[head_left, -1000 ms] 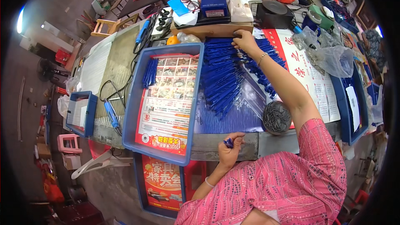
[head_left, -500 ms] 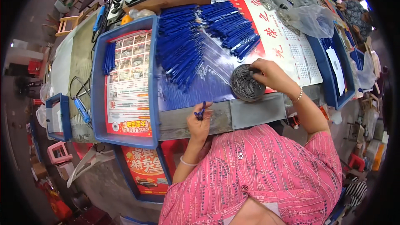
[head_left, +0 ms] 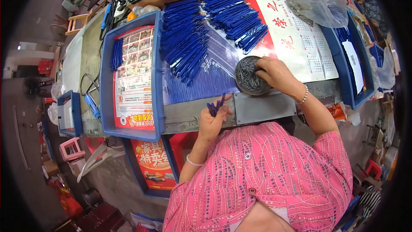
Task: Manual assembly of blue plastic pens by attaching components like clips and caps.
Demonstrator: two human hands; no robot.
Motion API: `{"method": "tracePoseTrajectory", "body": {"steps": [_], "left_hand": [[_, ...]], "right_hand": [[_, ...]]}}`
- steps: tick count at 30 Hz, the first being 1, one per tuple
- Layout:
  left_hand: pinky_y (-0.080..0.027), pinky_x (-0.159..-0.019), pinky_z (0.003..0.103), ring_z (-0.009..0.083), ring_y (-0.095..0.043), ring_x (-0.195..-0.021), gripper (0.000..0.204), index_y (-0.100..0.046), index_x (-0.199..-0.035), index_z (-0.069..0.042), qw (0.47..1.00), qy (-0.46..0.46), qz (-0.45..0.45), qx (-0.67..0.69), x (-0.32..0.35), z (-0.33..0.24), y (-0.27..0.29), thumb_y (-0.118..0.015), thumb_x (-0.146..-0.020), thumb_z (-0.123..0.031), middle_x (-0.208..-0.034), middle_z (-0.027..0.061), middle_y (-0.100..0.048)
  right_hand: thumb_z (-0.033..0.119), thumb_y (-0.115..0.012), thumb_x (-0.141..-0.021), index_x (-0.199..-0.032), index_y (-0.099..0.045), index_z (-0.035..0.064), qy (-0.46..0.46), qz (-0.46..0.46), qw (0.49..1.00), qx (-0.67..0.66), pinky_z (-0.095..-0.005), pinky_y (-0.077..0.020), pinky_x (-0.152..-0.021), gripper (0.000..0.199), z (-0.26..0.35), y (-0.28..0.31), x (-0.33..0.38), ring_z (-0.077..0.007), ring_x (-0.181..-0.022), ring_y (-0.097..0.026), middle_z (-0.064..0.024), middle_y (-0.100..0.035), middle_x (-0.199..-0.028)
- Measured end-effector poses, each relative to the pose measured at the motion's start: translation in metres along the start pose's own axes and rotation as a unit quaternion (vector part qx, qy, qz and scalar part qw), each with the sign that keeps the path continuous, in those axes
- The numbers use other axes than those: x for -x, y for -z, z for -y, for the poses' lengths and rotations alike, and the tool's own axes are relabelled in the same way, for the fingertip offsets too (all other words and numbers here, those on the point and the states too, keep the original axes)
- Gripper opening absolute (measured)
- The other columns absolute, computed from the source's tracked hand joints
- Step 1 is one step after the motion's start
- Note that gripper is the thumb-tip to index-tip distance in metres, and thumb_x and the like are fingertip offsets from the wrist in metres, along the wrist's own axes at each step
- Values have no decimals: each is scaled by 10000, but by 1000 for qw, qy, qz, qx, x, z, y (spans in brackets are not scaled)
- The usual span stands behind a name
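Note:
My left hand (head_left: 212,121) is closed around a few thin blue pieces (head_left: 216,106), whose ends stick up between the fingers at the table's front edge. My right hand (head_left: 279,75) reaches over the right rim of a round bowl (head_left: 245,91), fingers bent together and tips down among small grey metal pins (head_left: 252,75). Whether a pin is between those fingertips is hidden. Beyond both hands lie a left pile of long, thin blue pieces (head_left: 182,43) and a right pile (head_left: 238,21), fanned out on a blue printed sheet (head_left: 197,90).
A blue tray (head_left: 157,73) with printed paper and a small blue bundle (head_left: 116,54) stands left. A grey metal plate (head_left: 266,109) lies in front of the bowl. At right are a calendar sheet (head_left: 310,53), a plastic bag (head_left: 328,10) and another blue tray (head_left: 349,96).
The view has shifted slightly. My left hand has risen a little toward the bowl, the blue pieces still in it. My right hand's fingers have moved further into the bowl.

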State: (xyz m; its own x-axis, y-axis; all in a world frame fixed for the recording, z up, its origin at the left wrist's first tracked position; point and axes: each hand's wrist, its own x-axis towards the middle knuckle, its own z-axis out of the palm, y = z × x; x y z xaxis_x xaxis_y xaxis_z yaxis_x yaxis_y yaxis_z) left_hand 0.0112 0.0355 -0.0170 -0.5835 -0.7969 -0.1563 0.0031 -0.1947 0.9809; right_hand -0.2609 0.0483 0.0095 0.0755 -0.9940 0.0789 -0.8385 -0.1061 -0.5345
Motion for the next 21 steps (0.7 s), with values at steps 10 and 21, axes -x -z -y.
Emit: {"method": "tracePoseTrajectory", "body": {"steps": [10, 21], "left_hand": [[-397, -547, 185, 52, -485, -581, 241, -527, -1079, 6, 994, 4, 68, 79, -8, -16, -24, -497, -971, -206, -880, 124, -662], [-481, -705, 244, 130, -601, -798, 279, -597, -1071, 37, 996, -15, 87, -6, -4, -21, -23, -519, -962, -208, -907, 79, -629]], "right_hand": [[43, -631, -797, -967, -616, -50, -106, -3, 956, -272, -283, -476, -722, 194, -4, 11, 14, -165, -796, -591, -100, -637, -852], [-17, -603, -838, -1108, -578, -32, -115, 52, 865, -486, -214, -458, -781, 271, 46, 38, 23, -77, -876, -552, -25, -607, -991]]}}
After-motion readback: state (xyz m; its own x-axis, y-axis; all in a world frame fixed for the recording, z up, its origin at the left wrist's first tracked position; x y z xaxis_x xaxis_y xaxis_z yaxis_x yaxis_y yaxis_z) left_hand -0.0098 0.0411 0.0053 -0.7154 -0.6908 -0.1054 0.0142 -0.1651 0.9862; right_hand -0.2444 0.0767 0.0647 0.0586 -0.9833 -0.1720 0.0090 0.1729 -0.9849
